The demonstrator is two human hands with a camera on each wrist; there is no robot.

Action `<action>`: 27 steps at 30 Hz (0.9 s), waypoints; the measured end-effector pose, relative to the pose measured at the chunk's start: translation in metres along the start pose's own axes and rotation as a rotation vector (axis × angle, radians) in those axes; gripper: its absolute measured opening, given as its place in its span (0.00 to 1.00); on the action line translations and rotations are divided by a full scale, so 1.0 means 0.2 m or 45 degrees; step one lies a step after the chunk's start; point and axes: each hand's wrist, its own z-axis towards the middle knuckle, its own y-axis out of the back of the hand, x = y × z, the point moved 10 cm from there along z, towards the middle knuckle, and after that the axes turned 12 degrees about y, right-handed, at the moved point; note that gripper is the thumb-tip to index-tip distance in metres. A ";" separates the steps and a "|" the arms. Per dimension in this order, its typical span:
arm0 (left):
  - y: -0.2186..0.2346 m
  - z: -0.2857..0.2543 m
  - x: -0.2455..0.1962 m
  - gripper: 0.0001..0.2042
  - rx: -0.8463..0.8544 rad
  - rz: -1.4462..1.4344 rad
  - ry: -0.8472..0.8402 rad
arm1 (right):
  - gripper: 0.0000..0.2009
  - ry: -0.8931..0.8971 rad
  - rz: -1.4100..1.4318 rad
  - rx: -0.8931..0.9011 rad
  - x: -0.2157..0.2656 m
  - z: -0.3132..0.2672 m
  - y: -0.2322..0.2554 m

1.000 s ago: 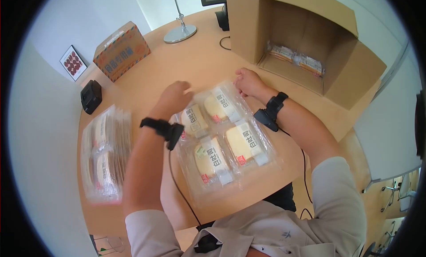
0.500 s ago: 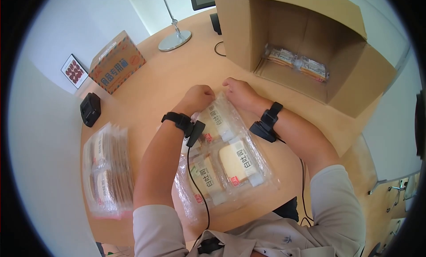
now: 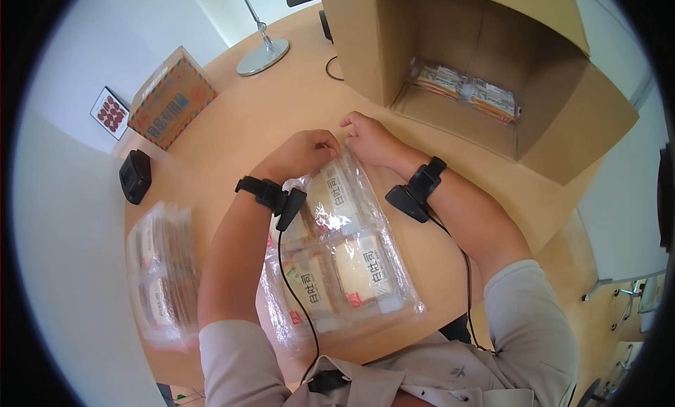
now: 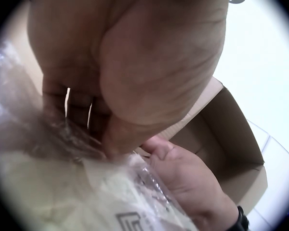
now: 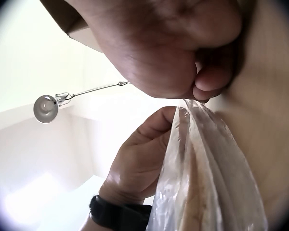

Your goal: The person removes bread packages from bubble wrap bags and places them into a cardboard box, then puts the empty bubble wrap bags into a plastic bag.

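Observation:
A clear plastic pack [image 3: 362,266] of four bread slices with black lettering lies in front of the person. At its far edge, the left hand [image 3: 299,156] grips the film with curled fingers. The right hand [image 3: 374,141] pinches the far corner close beside it. In the left wrist view, the left thumb and fingers [image 4: 120,139] hold the crinkled film [image 4: 77,144], with the right hand [image 4: 185,178] just behind. In the right wrist view, the pack's edge [image 5: 212,159] hangs from the right hand's fingertips [image 5: 207,89], and the left hand [image 5: 139,159] is beside it.
A stack of similar packs [image 3: 165,280] lies on the table at the left. The large open carton [image 3: 457,129] at the back right holds two packs [image 3: 492,101]. Further back are a printed box [image 3: 172,104], a black device [image 3: 135,176] and a lamp base [image 3: 264,56].
The left hand has moved right to the pack's far edge and taken hold of it, close to the right hand. The pack has shifted slightly left and toward the person in the head view.

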 end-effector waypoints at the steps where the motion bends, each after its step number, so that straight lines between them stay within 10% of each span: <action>1: 0.00 0.00 0.00 0.07 0.000 -0.013 0.004 | 0.18 0.043 -0.006 -0.045 0.01 0.00 0.01; 10: 0.10 0.00 0.07 0.10 -0.261 0.140 -0.117 | 0.16 -0.248 0.411 -0.038 0.05 -0.06 0.01; 15: 0.34 -0.34 0.17 0.13 -0.852 0.353 -0.311 | 0.14 -0.027 0.216 0.099 0.03 -0.03 -0.05; 19: 0.29 -0.95 0.34 0.15 -0.833 0.489 -0.098 | 0.12 -0.081 0.176 0.260 0.06 -0.05 -0.09; 21: 0.17 -1.18 0.63 0.18 -0.620 -0.136 0.399 | 0.13 -0.045 0.198 0.266 0.06 -0.04 -0.09; 27: -0.07 -1.35 0.83 0.22 -0.631 -0.360 0.507 | 0.13 -0.103 0.289 0.298 0.08 -0.13 -0.07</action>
